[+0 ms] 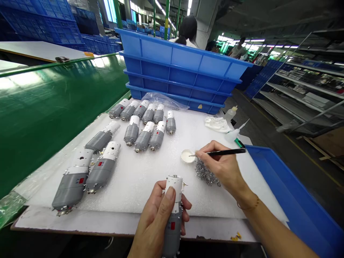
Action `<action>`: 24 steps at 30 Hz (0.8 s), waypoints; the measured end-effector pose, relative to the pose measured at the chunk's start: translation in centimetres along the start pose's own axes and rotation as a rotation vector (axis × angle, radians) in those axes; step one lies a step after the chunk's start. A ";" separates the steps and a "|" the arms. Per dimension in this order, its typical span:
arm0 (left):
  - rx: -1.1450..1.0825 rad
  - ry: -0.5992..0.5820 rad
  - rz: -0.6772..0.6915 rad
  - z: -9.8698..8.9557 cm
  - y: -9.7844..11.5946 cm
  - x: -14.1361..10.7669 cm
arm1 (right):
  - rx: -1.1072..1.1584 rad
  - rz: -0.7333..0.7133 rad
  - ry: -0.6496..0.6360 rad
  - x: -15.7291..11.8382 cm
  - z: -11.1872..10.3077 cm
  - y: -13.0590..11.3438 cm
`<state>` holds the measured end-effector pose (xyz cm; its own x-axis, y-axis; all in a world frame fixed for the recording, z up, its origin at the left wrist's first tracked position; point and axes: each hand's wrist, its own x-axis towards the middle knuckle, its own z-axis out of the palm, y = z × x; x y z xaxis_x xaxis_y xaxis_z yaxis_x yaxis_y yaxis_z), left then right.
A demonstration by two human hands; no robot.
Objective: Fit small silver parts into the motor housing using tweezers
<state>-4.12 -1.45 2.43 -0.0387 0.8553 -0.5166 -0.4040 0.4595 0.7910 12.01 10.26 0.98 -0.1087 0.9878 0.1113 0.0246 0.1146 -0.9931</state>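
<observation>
Evidently partway through a batch. Starting at far left, see three grey-and-white spacecraft models [71, 184] lying on the foam sheet [129, 190] over the worktop [94, 223], then nine similar models [144, 139] clustered towards the stacked blue crates [177, 71]; look largely assembled, but cannot tell finished pieces from waiting ones. Moving to the near middle, find another model [174, 216] by the worktop's front edge, white end topmost, gripped between thumb and curled fingers of the left hand [157, 216]. Rightward and beyond, note a small dish [181, 157] of white substance [186, 156] and, beside it, a sizeable heap of tiny silvery parts [204, 174], suggesting plenty of work left. Finishing at right, see black tweezers [228, 152] pinched in the right hand [223, 168], reaching into the dish; with that tip apart from the held model, would judge this piece unfinished, probably at a loading step.
</observation>
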 end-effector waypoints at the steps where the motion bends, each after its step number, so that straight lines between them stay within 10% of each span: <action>1: 0.016 -0.020 0.010 -0.1 -0.1 0.0 | 0.054 0.019 -0.004 -0.3 -0.1 -0.3; 11: 0.212 -0.016 0.140 -0.4 -0.4 0.6 | 0.742 0.410 0.029 -5.9 1.1 -1.4; 24: 0.199 0.054 0.169 0.9 -0.5 -0.3 | 0.463 -0.037 0.243 -9.4 4.6 -0.3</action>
<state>-3.09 -1.73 2.49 -0.1411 0.9125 -0.3839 -0.2004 0.3535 0.9137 8.45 0.48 0.11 0.1337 0.9862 0.0976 -0.4224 0.1458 -0.8946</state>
